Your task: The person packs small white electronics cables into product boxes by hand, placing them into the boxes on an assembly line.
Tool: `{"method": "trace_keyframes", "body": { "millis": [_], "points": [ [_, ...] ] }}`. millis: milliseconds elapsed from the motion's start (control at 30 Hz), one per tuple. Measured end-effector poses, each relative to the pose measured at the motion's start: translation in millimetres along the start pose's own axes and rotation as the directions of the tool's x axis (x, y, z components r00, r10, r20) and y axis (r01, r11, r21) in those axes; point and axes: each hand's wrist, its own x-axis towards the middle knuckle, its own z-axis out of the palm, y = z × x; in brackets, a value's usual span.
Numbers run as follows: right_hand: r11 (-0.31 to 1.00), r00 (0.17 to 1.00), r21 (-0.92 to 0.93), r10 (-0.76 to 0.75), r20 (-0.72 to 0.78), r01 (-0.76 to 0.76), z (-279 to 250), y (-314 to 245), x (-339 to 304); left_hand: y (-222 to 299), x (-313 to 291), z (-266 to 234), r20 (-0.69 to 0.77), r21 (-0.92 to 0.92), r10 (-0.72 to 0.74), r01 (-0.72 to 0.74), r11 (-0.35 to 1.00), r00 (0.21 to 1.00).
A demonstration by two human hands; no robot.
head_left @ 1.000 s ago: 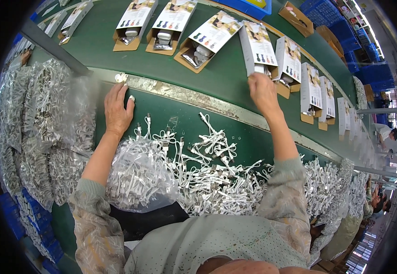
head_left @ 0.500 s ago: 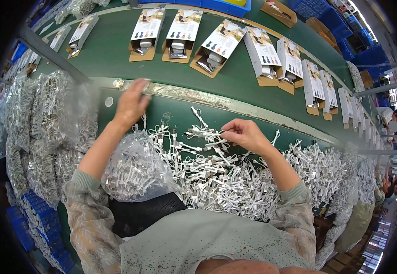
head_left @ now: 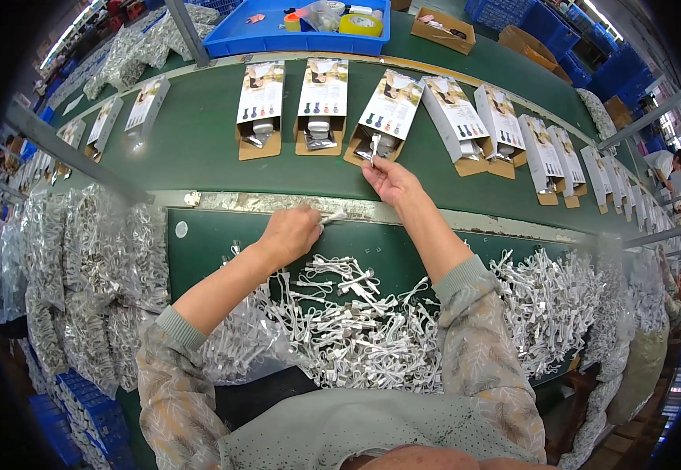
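Note:
My right hand (head_left: 391, 182) reaches to the open near end of a printed white box (head_left: 391, 98). Pinched in its fingertips is a short white cable (head_left: 375, 144), upright against the opening, where a white item and a silvery bag show. Over the bench's worn edge strip, my left hand (head_left: 290, 235) is closed on another white cable (head_left: 334, 217), whose end sticks out to the right. Below both hands spreads a heap of loose white cables (head_left: 364, 337). At its left a clear plastic bag (head_left: 250, 345) of cables lies partly under my left arm.
More open boxes (head_left: 322, 90) stand in a row along the green belt (head_left: 191, 133). A blue tray (head_left: 258, 39) with tape and small items sits behind it. Bagged cables (head_left: 94, 274) are stacked at left. Metal posts (head_left: 74, 153) rise at both sides.
My right hand has gone from the cable heap up to the box, carrying a cable. My left hand has moved right and closed on a cable. The view has tilted up.

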Motion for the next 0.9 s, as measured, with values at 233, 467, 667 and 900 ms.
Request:
{"method": "trace_keyframes", "body": {
  "millis": [233, 467, 667, 900],
  "points": [
    [0.981, 0.98, 0.111, -0.143, -0.135, 0.158, -40.9, -114.6, 141.7, -27.7, 207.9, 53.3, -0.084, -0.557, -0.601, 0.463, 0.689, 0.795],
    [0.956, 0.976, -0.269, -0.159, -0.149, 0.114, -70.7, -102.4, 210.1, -104.7, 319.2, 151.0, 0.082, -0.964, -0.821, 0.254, 0.078, 0.564],
    [0.215, 0.951, -0.951, 0.167, 0.261, 0.224, -136.1, 10.3, 204.3, -176.2, 302.8, 264.8, -0.142, -0.569, -0.278, 0.152, 0.808, 0.95],
    [-0.18, 0.895, -0.877, 0.067, 0.442, 0.446, -161.8, 38.1, 80.3, -91.2, 129.4, 215.9, 0.373, -0.113, 0.113, -0.076, 0.991, 0.921]
  ]
}}
